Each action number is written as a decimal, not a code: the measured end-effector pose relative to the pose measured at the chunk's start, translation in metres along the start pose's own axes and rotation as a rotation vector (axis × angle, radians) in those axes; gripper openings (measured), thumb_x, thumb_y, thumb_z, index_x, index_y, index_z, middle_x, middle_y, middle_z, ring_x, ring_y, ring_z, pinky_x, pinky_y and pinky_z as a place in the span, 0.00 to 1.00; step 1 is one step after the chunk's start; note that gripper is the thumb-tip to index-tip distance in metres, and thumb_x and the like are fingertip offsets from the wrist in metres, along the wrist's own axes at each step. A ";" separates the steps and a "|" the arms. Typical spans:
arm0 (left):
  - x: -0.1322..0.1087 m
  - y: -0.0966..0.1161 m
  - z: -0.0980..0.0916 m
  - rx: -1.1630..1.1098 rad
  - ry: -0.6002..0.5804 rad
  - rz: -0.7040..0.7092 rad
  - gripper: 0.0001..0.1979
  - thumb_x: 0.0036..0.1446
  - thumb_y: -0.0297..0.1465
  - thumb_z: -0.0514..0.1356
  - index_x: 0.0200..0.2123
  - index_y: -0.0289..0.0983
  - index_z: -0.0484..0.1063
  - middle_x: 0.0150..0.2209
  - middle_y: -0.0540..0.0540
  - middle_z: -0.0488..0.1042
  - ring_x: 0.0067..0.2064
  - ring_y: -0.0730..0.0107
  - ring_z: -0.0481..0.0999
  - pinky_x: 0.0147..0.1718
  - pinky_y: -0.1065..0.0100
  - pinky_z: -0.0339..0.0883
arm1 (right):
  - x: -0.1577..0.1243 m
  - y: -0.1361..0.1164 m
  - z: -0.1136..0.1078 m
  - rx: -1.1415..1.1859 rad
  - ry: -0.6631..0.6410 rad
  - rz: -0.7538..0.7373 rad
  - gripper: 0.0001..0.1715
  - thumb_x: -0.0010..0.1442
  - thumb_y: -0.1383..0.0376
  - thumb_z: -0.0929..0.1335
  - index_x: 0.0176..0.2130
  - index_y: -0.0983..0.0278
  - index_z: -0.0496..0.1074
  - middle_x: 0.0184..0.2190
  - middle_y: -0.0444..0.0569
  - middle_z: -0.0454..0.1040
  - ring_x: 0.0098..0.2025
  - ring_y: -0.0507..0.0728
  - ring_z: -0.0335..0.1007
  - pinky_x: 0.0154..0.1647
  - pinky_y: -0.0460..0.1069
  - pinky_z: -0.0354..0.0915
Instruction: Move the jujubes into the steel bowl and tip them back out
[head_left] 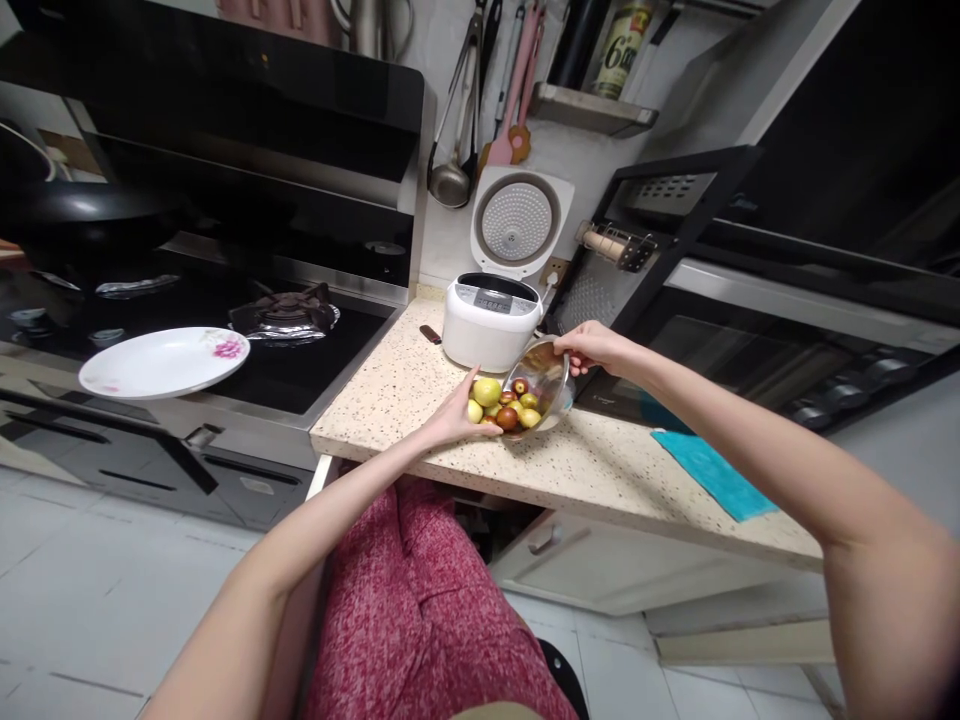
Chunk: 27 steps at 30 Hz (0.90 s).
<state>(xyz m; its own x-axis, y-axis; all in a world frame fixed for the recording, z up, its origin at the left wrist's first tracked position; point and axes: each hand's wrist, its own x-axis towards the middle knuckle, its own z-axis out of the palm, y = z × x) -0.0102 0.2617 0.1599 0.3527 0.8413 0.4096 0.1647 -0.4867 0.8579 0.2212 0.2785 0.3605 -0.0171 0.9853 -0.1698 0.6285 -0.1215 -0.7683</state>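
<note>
Head view looking down at a speckled countertop (420, 400) beside a black stove (225, 340). Tilting toward seven o'clock near the counter's middle: a metal bowl (551, 375), raised on its far side, mouth turned toward the near edge. Gripping the bowl's upper rim at its two o'clock side: the right hand (592, 347), fingers closed around the metal. Cupping against the bowl's low lip at eight o'clock: the left hand (454, 415), fingers spread and curved, touching the fruit but not closed around any one piece. Piling at the bowl's mouth between the two hands: small fruits (506, 405), green-yellow and reddish brown, the largest green one (487, 391) lying right against the left fingertips. Hard telling whether the lowest fruits are resting on the counter or still inside the bowl.

Standing just behind the bowl at eleven o'clock: a white rice cooker (487, 320), lid (520, 222) swung up. Lying on the counter at four o'clock from the bowl, well apart: a teal cloth (712, 475). Resting at the stove's near edge, far off at nine o'clock: a white plate (161, 362) with a pink flower print. Hanging on the wall at twelve o'clock: ladles and spatulas (480, 110). Showing at the bottom of the frame: red patterned clothing (420, 610).
</note>
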 end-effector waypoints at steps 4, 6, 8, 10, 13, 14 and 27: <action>-0.001 -0.001 0.000 0.048 -0.013 0.069 0.67 0.42 0.44 0.78 0.76 0.41 0.41 0.68 0.29 0.63 0.69 0.36 0.64 0.67 0.35 0.58 | 0.002 0.000 -0.003 0.013 0.017 0.009 0.20 0.52 0.74 0.75 0.16 0.66 0.69 0.09 0.45 0.66 0.13 0.49 0.65 0.12 0.39 0.60; -0.001 -0.001 0.000 0.073 -0.005 0.092 0.67 0.42 0.44 0.78 0.76 0.42 0.42 0.71 0.29 0.58 0.72 0.34 0.59 0.69 0.34 0.54 | 0.002 0.000 -0.003 0.006 0.022 0.016 0.19 0.51 0.74 0.76 0.16 0.66 0.69 0.09 0.45 0.66 0.13 0.49 0.66 0.11 0.39 0.60; -0.003 0.000 -0.001 0.106 0.001 0.104 0.66 0.42 0.45 0.78 0.76 0.43 0.42 0.73 0.30 0.53 0.74 0.34 0.55 0.70 0.34 0.51 | 0.002 -0.001 -0.004 -0.003 0.030 0.014 0.20 0.51 0.74 0.77 0.16 0.66 0.69 0.10 0.45 0.67 0.12 0.50 0.66 0.11 0.39 0.60; -0.004 0.002 -0.001 0.136 0.003 0.103 0.66 0.43 0.46 0.78 0.76 0.44 0.41 0.74 0.31 0.53 0.74 0.35 0.56 0.71 0.35 0.52 | 0.000 -0.002 -0.005 -0.022 0.044 0.007 0.21 0.52 0.75 0.76 0.15 0.66 0.68 0.09 0.46 0.67 0.12 0.50 0.67 0.10 0.40 0.59; -0.005 0.005 -0.001 0.175 0.001 0.084 0.65 0.45 0.46 0.77 0.76 0.44 0.39 0.73 0.31 0.55 0.73 0.36 0.58 0.69 0.36 0.55 | -0.001 -0.002 -0.007 -0.062 0.060 -0.011 0.22 0.54 0.76 0.75 0.15 0.66 0.68 0.09 0.46 0.66 0.12 0.52 0.68 0.10 0.40 0.60; -0.005 0.005 -0.001 0.191 0.004 0.078 0.65 0.45 0.46 0.77 0.76 0.44 0.39 0.72 0.31 0.55 0.72 0.36 0.59 0.69 0.37 0.56 | -0.002 -0.002 -0.008 -0.073 0.066 -0.021 0.22 0.54 0.75 0.75 0.15 0.66 0.68 0.09 0.46 0.66 0.12 0.52 0.68 0.10 0.41 0.60; -0.005 0.000 0.001 0.278 0.105 0.078 0.56 0.55 0.46 0.71 0.75 0.43 0.42 0.69 0.31 0.60 0.68 0.37 0.64 0.66 0.38 0.60 | -0.008 0.006 -0.017 -0.235 0.184 -0.155 0.26 0.52 0.75 0.76 0.13 0.63 0.64 0.10 0.47 0.69 0.13 0.53 0.70 0.12 0.41 0.65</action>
<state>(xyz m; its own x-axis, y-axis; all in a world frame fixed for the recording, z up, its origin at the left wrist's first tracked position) -0.0115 0.2575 0.1576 0.2793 0.8117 0.5130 0.3921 -0.5841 0.7107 0.2380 0.2719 0.3679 0.0005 0.9976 0.0690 0.7919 0.0417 -0.6092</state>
